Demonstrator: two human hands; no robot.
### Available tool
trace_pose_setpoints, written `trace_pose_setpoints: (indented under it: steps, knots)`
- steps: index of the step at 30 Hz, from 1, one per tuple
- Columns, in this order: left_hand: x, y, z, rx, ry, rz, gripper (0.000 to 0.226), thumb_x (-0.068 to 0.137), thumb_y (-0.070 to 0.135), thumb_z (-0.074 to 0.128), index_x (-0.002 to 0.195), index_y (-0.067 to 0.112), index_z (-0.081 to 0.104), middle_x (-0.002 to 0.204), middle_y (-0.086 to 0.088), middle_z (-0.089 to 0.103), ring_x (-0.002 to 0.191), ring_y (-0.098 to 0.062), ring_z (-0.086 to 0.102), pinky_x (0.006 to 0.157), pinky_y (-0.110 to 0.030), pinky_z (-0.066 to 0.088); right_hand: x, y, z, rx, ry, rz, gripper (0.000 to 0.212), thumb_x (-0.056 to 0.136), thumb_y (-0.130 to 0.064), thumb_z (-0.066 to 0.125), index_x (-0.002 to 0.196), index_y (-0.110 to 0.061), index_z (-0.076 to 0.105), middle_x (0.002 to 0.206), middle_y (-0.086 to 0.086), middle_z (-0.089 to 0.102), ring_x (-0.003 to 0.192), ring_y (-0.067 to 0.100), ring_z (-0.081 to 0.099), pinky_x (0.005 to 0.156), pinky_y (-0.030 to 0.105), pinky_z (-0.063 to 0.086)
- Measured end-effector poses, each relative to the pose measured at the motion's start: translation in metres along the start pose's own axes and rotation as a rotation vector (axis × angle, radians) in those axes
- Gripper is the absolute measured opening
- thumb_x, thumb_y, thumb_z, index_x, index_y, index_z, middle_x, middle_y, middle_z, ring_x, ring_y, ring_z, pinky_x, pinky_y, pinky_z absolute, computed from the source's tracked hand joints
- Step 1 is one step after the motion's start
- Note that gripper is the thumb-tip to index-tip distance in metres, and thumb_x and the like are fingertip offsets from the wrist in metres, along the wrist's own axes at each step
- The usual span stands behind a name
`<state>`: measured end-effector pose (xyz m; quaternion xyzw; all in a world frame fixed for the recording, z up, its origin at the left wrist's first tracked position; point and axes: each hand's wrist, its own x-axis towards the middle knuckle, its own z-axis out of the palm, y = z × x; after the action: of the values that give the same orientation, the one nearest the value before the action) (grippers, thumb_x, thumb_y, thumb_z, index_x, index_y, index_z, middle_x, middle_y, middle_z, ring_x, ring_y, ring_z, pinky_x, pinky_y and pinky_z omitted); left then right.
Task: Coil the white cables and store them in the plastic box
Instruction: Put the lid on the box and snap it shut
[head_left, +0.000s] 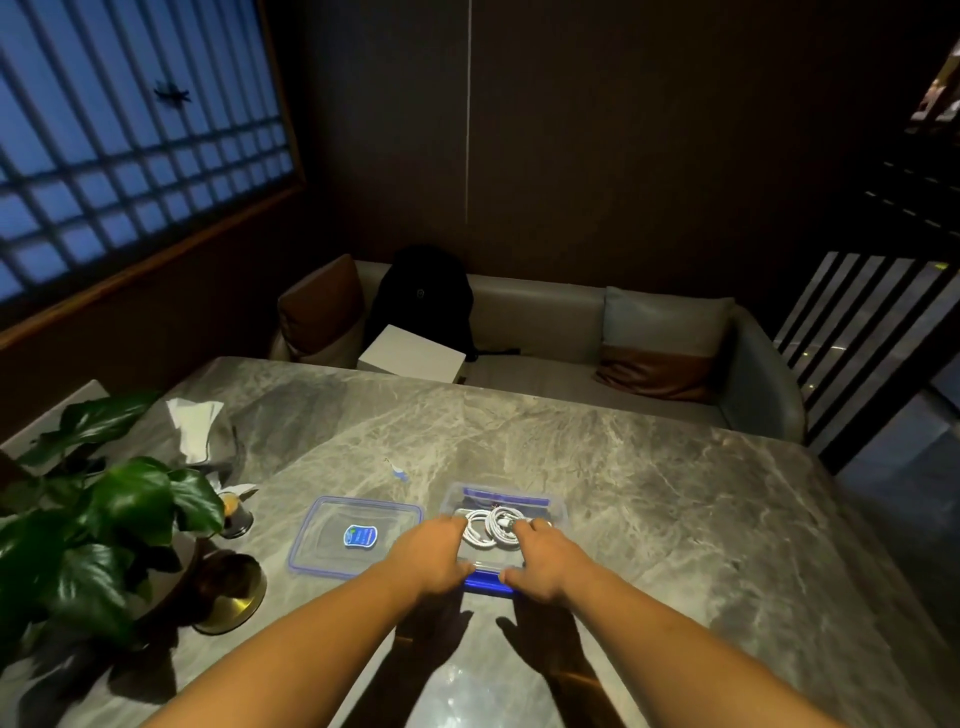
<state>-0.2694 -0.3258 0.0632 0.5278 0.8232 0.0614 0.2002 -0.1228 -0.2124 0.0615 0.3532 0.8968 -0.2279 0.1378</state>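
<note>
A clear plastic box (551, 503) with blue clips stands on the grey marble table (649, 493), near the front middle. Coiled white cables (492, 526) lie inside it. My left hand (435, 557) rests over the box's left side, fingers reaching onto the cables. On the right side lies my right hand (541, 560), its fingertips touching the coils and its thumb at the near blue clip (487, 581). The box's clear lid (358, 535), blue-rimmed with a blue sticker, lies flat on the table just left of the box.
A leafy green plant (98, 519) and a brass lamp base (231, 597) stand at the left. A tissue holder (195, 426) sits behind them. A small blue and white scrap (399, 473) lies beyond the lid. A sofa with a black backpack (421, 301) is behind the table.
</note>
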Motion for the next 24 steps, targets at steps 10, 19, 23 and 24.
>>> trace_pose_setpoints:
  steps: [10,19,23,24]
  knots:
    - [-0.006,-0.097,-0.021,0.004,-0.040,-0.032,0.042,0.089,0.037,0.060,0.123,0.015,0.051,0.130,-0.008,0.058,0.118,-0.028,0.056,0.097,-0.041,0.048,0.038,-0.087,0.023,0.076,-0.010,-0.020,0.066,0.087,-0.044,0.062,0.141,-0.015,0.039,0.141,0.014,0.046,0.127,0.032,0.051,0.104,0.038,0.042]
    - [-0.002,-0.189,-0.027,-0.089,-0.071,-0.067,0.038,0.087,0.036,0.059,0.120,0.015,0.056,0.125,-0.005,0.061,0.111,-0.024,0.061,0.088,-0.034,0.049,0.074,-0.161,0.056,0.133,-0.026,0.028,0.072,0.086,-0.041,0.067,0.144,-0.016,0.033,0.141,0.012,0.040,0.129,0.031,0.048,0.107,0.037,0.040]
    - [0.010,-0.222,-0.028,-0.046,-0.109,-0.055,0.041,0.088,0.036,0.058,0.123,0.016,0.053,0.129,-0.007,0.057,0.114,-0.027,0.059,0.089,-0.035,0.048,0.088,-0.175,0.065,0.154,-0.057,0.114,0.077,0.086,-0.044,0.066,0.148,-0.015,0.030,0.146,0.014,0.037,0.133,0.032,0.046,0.111,0.038,0.039]
    - [0.013,-0.228,-0.027,-0.034,-0.116,-0.061,0.043,0.088,0.036,0.059,0.124,0.015,0.052,0.131,-0.008,0.056,0.117,-0.028,0.058,0.091,-0.036,0.048,0.091,-0.176,0.066,0.163,-0.064,0.138,0.079,0.085,-0.045,0.066,0.148,-0.015,0.029,0.148,0.014,0.036,0.134,0.033,0.046,0.111,0.039,0.039]
